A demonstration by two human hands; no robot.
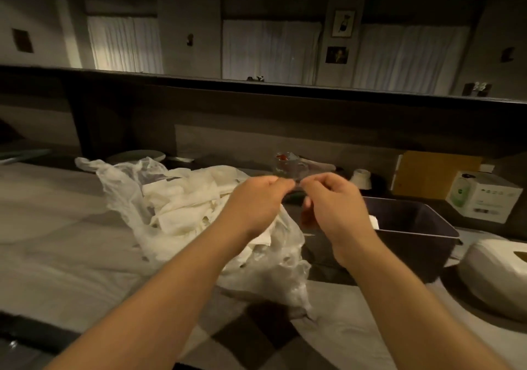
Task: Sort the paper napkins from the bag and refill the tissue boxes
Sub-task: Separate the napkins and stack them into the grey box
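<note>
No writing can be read; the white carton [484,198] far right of the hands carries only a blurred green mark. Left hand [253,201] and right hand [333,201] are raised with fingers curled, pinching a small clear wrapper [288,170] between them. Beneath the left hand lies the plastic bag [122,181] of paper napkins [185,201]; beside the right hand stands a dark bin [413,230], and further right a white tissue box [496,272].

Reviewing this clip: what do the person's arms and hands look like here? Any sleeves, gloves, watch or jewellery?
Both forearms are bare as far as the frame shows, with no sleeve edge in view. The left hand and the right hand are ungloved. No watch, bracelet or band shows on either wrist, and no ring is visible on the fingers that face the camera. The dim, slightly blurred picture could hide small marks.
</note>
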